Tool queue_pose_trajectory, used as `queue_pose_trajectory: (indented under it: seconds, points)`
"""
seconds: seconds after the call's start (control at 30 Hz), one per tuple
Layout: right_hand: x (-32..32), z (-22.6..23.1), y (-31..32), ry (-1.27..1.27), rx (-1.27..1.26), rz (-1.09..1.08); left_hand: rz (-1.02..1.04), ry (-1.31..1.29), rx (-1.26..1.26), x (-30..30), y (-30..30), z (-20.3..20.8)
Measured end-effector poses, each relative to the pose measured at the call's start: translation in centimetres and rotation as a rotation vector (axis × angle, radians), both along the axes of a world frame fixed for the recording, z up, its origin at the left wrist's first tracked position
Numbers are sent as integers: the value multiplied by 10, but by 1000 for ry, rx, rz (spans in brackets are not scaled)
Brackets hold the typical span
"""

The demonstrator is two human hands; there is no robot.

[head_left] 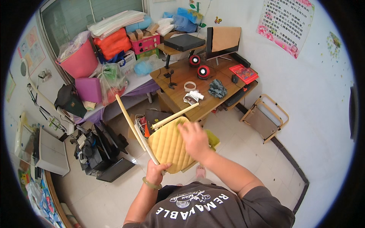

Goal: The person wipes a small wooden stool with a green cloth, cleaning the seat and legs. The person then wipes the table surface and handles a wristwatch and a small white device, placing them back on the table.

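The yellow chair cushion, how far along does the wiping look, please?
Nothing looks finished. In hand: the left hand grips the chair's pale frame, while the right hand, blurred, presses a green cloth onto the yellow seat cushion. How much remains cannot be told.

**A crowded room with white walls and a pale tiled floor**

A wooden desk (190, 81) stands against the white wall (315, 95), bearing a monitor (223, 41) and two red speakers (199, 66); a folded wooden chair (265, 117) leans nearby; a window (72, 19) sits behind piled bags and a pink bucket (80, 59); a poster (285, 22) hangs above.
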State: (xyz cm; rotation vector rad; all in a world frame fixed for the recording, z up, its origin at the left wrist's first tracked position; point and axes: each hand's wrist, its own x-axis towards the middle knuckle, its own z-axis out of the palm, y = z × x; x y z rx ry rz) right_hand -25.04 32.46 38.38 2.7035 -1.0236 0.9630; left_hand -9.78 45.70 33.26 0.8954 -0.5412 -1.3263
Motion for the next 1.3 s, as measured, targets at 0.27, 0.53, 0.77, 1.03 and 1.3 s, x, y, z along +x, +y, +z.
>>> queue_pose_trajectory:
  seconds: [0.27, 0.53, 0.77, 1.03, 1.3]
  points:
    - [-2, -6, 12, -65, -34, 54, 11, 9, -21, 0, -1, 0]
    - [0, -12, 18, -33, -21, 29, -18, -5, 11, 5, 0, -5]
    - [0, 0, -3, -5, -14, -25, -13, -5, 9, 7, -3, 2]
    - [-2, -5, -25, -82, -18, 39, -31, 3, 10, 10, -6, -3]
    - [-6, -25, 20, -8, -55, 88, -39, 6, 24, 13, -3, -8]
